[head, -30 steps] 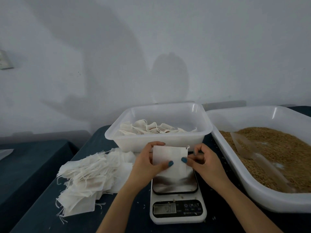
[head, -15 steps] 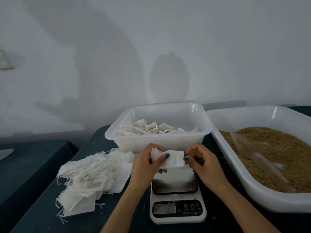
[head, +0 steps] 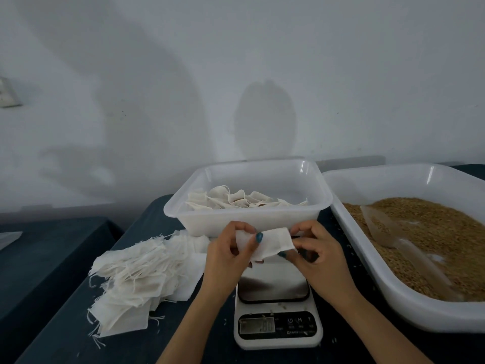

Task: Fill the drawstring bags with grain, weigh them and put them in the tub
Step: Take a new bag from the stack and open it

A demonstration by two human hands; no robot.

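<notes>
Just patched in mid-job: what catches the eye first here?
The left hand and right hand pinch a small white bag above the scale at centre. Brown grain with a clear scoop fills the big tray on the right; a heap of empty bags lies on the left.

Your drawstring bag is plain off-white, like the pile of empty bags and the ones in the translucent white tub, and the nails on your left hand and right hand are teal. The grain is golden brown, its tray white, the scoop clear with a tan tint. Your scale is white with a black panel and a mirror-bright steel plate, the tablecloth dark blue-green, the wall pale grey.
</notes>
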